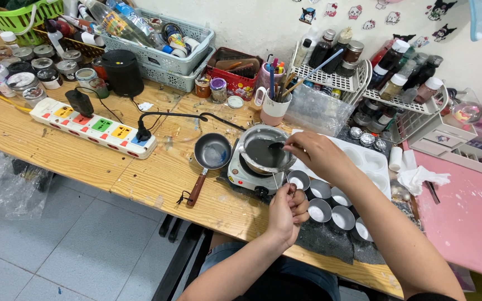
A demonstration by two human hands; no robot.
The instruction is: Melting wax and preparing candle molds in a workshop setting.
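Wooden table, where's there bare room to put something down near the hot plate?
The wooden table is bare along the front edge, below the power strip and left of the small pan. Crowded: the back edge, with jars and baskets, and right of the hot plate, where metal cups cluster by the left hand.

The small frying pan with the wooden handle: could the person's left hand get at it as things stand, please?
Probably yes: the frying pan lies just left of the left hand, bare wooden table between, though that hand pinches something thin.
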